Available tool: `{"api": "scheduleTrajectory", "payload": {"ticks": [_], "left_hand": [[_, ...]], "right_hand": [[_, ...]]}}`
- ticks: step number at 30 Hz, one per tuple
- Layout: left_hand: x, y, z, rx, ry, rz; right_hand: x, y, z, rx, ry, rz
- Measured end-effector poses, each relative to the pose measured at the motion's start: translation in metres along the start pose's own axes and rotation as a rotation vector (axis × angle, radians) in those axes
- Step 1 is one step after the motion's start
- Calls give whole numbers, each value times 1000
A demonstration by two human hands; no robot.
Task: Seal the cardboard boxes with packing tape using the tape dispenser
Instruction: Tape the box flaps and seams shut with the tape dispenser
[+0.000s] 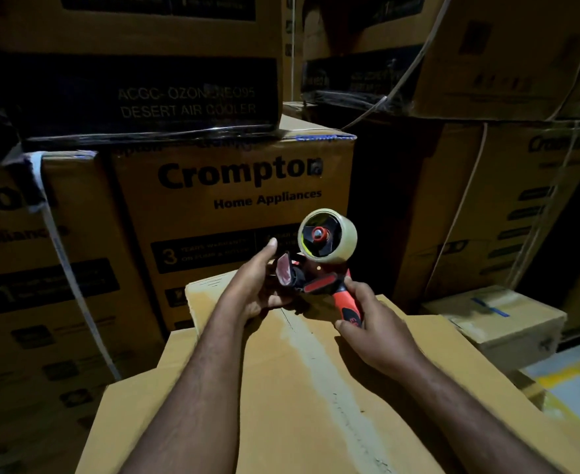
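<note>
A red and black tape dispenser (315, 275) with a clear tape roll (327, 236) is held up over a plain cardboard box (281, 388). My right hand (370, 323) grips its red handle. My left hand (257, 285) cups the dispenser's front end by the black roller and flap, thumb raised. A strip of clear tape (319, 364) runs along the box's top seam, from under the dispenser toward me. A smaller box top (206, 289) shows just beyond, under my left hand.
Tall stacks of printed Crompton appliance cartons (233, 200) wall off the back and left. More strapped cartons (507, 206) rise on the right. A small taped box (497, 319) sits low right, beside a floor patch with yellow marking (568, 381).
</note>
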State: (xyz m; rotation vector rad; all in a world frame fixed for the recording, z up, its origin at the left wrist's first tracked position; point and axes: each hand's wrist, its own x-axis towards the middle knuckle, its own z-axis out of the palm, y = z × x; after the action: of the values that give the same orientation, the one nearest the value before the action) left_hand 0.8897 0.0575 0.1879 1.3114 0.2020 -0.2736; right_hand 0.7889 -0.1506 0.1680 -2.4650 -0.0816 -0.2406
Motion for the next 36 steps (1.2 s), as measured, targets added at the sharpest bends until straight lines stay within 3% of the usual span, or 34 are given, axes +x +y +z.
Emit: {"api": "scheduleTrajectory", "payload": {"ticks": [8, 16, 22, 27, 32, 36], "left_hand": [[-3, 8, -11, -249, -29, -65], [-5, 4, -11, -404, -87, -26], [-8, 4, -8, -446, -14, -43], [-10, 12, -7, -104, 79, 60], [-9, 24, -25, 336, 31, 132], [-6, 29, -35, 392, 33, 32]], "right_hand": [[-5, -18, 10, -84, 31, -62], [-7, -22, -1, 63, 54, 18], [-9, -25, -1, 51, 61, 25], [-10, -24, 1, -5, 39, 6], [-9, -23, 1, -10, 48, -8], [-8, -22, 0, -11, 47, -7]]}}
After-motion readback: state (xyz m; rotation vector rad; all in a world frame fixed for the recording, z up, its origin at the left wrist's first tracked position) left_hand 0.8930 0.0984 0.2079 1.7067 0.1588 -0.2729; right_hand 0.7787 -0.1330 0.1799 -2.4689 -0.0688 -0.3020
